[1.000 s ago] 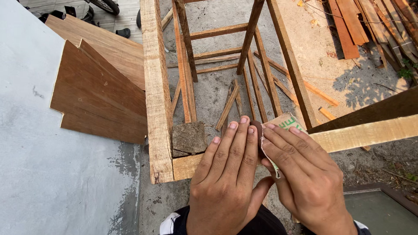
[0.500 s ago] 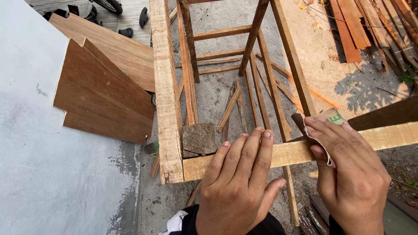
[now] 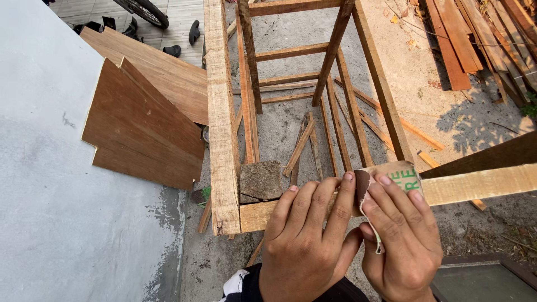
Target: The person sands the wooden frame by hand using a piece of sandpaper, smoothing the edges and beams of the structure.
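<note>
A wooden frame of rough rails stands below me, its near top rail (image 3: 481, 183) running left to right. My left hand (image 3: 307, 240) lies flat on that rail near the corner, fingers spread and pressing down. My right hand (image 3: 403, 240) grips a folded sheet of sandpaper (image 3: 391, 174), brown on the rough side and pale with green print on the back, and holds it against the rail just right of my left hand. A dark square block (image 3: 260, 181) sits at the frame's near left corner.
Brown plywood boards (image 3: 145, 123) lean against a pale grey wall (image 3: 50, 184) at left. Loose wood strips (image 3: 305, 142) lie on the concrete inside the frame. Stacked planks (image 3: 475, 33) rest on dirt at upper right. A bicycle wheel (image 3: 142, 12) shows at the top.
My right hand has slid the sandpaper left along the rail, back toward my left hand. My left hand stays pressed on the rail.
</note>
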